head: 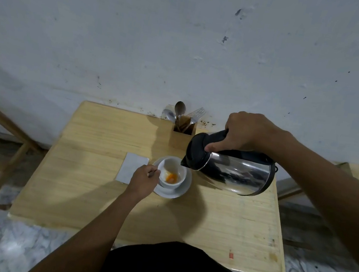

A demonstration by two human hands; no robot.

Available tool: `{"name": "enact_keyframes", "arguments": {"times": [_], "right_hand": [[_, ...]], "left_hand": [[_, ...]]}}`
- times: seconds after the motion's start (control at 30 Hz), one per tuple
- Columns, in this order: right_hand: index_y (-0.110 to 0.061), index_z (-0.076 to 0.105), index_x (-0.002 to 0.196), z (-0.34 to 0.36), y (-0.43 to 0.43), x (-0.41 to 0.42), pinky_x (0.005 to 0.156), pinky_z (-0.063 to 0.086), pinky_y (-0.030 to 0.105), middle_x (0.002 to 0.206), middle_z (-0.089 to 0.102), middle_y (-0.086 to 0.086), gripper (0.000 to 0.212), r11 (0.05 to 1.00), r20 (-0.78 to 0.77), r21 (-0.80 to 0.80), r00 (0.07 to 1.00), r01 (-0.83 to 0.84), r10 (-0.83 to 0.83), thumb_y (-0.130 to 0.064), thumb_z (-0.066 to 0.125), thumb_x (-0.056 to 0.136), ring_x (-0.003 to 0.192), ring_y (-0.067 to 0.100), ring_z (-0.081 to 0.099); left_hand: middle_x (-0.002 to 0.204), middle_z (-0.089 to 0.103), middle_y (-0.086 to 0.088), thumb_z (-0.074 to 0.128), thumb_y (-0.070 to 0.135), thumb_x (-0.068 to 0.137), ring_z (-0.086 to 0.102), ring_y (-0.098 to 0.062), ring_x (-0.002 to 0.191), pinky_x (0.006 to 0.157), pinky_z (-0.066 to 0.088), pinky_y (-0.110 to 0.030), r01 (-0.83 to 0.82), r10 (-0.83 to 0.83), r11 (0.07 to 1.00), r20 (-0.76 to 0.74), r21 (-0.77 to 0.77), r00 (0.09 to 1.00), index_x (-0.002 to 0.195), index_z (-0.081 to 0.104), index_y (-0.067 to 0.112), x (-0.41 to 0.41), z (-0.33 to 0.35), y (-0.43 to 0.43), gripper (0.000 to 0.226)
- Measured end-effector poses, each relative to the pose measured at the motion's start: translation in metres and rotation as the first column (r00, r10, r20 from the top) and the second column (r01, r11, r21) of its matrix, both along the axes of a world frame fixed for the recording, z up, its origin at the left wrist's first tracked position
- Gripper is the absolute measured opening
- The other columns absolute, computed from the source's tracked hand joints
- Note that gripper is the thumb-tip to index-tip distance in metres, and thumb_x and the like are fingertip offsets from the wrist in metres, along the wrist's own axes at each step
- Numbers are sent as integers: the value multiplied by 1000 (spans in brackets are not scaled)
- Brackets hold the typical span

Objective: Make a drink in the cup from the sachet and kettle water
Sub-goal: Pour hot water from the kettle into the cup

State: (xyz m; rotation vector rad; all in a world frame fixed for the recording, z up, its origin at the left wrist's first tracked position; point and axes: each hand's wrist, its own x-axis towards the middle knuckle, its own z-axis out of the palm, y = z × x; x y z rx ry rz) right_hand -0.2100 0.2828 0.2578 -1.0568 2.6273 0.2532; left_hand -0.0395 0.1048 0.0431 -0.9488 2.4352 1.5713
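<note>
cup [171, 173] mid-worktop [86, 191], bare room at near edge | right hand [247, 132] gripping tilted kettle [229, 166] | left hand [144, 180] pinching spoon [154, 173] at cup rim

the head camera looks steeply down from above at the table [95, 193] against the wall [142, 37].

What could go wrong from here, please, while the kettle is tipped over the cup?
1. The kettle spout sits at the far rim of the cup, not over its middle, so water could run onto the saucer or table.
2. The left hand holds a spoon right beside the cup, so hot splashes could reach the fingers.
3. The right hand holds the kettle steeply tilted; a sudden gush could overfill the small cup.
</note>
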Motion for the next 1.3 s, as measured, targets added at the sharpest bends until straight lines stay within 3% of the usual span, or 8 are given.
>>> {"name": "enact_keyframes", "arguments": {"times": [0.13, 0.27, 0.57, 0.87, 1.0, 1.2, 1.3], "right_hand": [[-12, 52, 63, 5, -6, 5, 54, 38, 28, 58, 54, 0, 72, 1000, 11, 30, 1000, -3, 3, -84, 58, 65, 54, 16, 50], [-12, 49, 62, 9, -8, 9, 55, 38, 29, 58, 53, 0, 71, 999, 9, 38, 1000, 1, -1, -82, 60, 64, 54, 16, 49], [-12, 47, 62, 15, -3, 9, 55, 38, 29, 58, 52, -1, 72, 998, -6, 62, 1000, -4, 4, -83, 60, 64, 54, 15, 48], [-12, 46, 61, 15, 4, 5, 54, 36, 28, 57, 50, -1, 72, 998, 13, 68, 1000, 1, -2, -82, 60, 64, 53, 16, 47], [-12, 48, 63, 14, 4, 3, 53, 35, 28, 58, 51, -1, 71, 997, 26, 83, 1000, 9, -11, -83, 61, 64, 54, 16, 47], [-13, 45, 63, 15, 4, 2, 56, 38, 29, 60, 51, -1, 71, 997, 23, 75, 1000, 5, -7, -83, 61, 63, 55, 16, 48], [-13, 49, 66, 15, 5, 0, 58, 40, 30, 63, 55, -1, 72, 997, 19, 81, 1000, 12, -14, -84, 61, 62, 58, 16, 51]], "left_hand": [[98, 66, -12, 52, 23, 93, 64, -31, 89, 80, 50, -39, 4, -4, 1000, 1, 19, 1000, 104, 66, 10, -1, -2, -4, 22], [89, 67, -12, 52, 23, 92, 63, -28, 83, 71, 48, -35, 24, -24, 1000, -2, 11, 1000, 88, 64, 17, -1, -3, -6, 14], [99, 58, 0, 48, 22, 95, 53, -14, 92, 79, 38, -25, 38, -39, 997, -22, -61, 999, 107, 64, 10, -2, -4, -3, 23], [103, 58, -3, 48, 22, 96, 57, -18, 96, 78, 38, -25, 38, -40, 996, -24, -85, 999, 109, 63, 9, -5, -2, -3, 24], [114, 61, -8, 48, 21, 96, 52, -11, 94, 80, 38, -25, 36, -38, 995, -24, -97, 999, 114, 62, 7, -6, 0, -3, 27], [120, 61, -11, 47, 20, 97, 57, -20, 108, 82, 38, -24, 17, -20, 995, -27, -100, 999, 118, 60, 6, -4, -1, -1, 29], [119, 61, -12, 48, 20, 96, 56, -17, 101, 82, 39, -25, 12, -15, 994, -32, -104, 999, 117, 61, 7, -6, -2, -1, 28]]}}
